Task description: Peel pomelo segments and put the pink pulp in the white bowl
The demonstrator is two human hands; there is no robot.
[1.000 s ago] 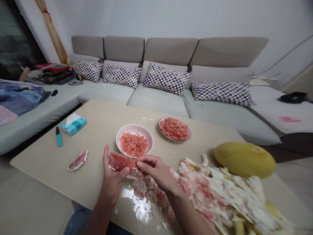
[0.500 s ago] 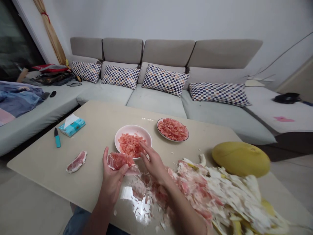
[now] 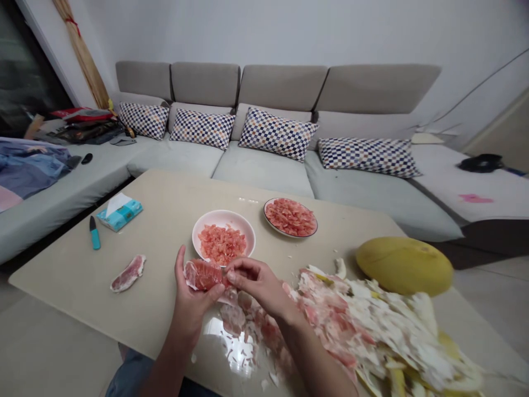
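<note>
My left hand [image 3: 193, 298] is wrapped round a pink pomelo segment [image 3: 203, 274] with its pale membrane partly peeled back. At the segment's right end, the thumb and fingers of my right hand [image 3: 256, 281] pinch together on the flesh; what exactly lies between the fingertips is hidden. Just beyond both hands stands a white bowl [image 3: 199, 225] of loose pink pulp pieces [image 3: 222, 243]. A second pomelo segment [image 3: 129, 273], still in its whitish skin, lies on the table to the left.
A dark-rimmed plate [image 3: 266, 218] of pulp sits behind the bowl. On the right are a heap of peel and membranes [image 3: 372, 325] and a whole yellow-green pomelo [image 3: 407, 264]. A turquoise-handled knife [image 3: 95, 237] and a tissue pack [image 3: 120, 215] lie at left. A sofa [image 3: 264, 149] stands behind the table.
My right hand has come from over the bowl's edge back to the segment, its fingers going from spread to pinched. The left hand keeps its hold on the segment.
</note>
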